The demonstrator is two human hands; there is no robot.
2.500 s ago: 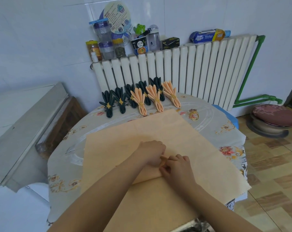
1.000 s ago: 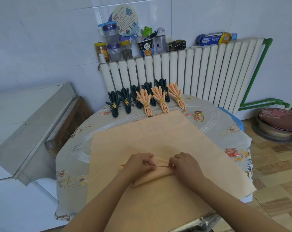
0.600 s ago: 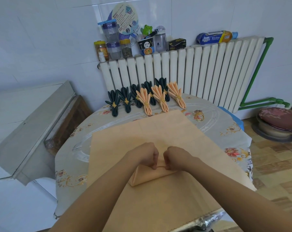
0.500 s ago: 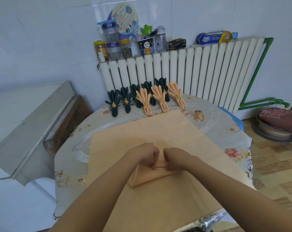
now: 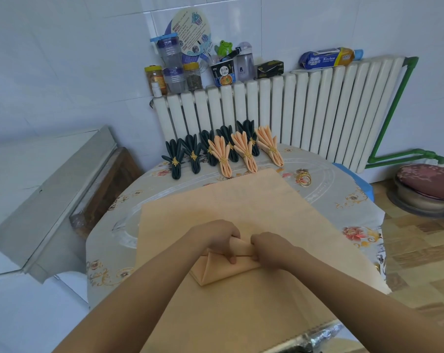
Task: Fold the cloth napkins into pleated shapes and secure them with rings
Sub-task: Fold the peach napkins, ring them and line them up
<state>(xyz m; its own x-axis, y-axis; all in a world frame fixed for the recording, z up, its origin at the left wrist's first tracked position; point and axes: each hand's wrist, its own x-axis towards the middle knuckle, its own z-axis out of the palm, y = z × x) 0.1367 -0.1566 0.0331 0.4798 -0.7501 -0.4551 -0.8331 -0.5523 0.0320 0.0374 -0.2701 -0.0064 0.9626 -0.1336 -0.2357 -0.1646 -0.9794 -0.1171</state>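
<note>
Pleats have gathered since a moment ago: our left hand (image 5: 217,236) and right hand (image 5: 269,247) both pinch the napkin (image 5: 223,270) mid-tabletop; folding continues, rings (image 5: 303,178) wait.

napkin (image 5: 223,268): peach, part-pleated, on spread peach cloth | rings (image 5: 303,178): gold, loose on table, far right | finished napkins (image 5: 243,150): ringed, row by radiator

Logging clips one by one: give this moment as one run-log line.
step: pleating | left hand: pinches peach napkin | right hand: pinches same napkin | spare rings: unused on table
</note>
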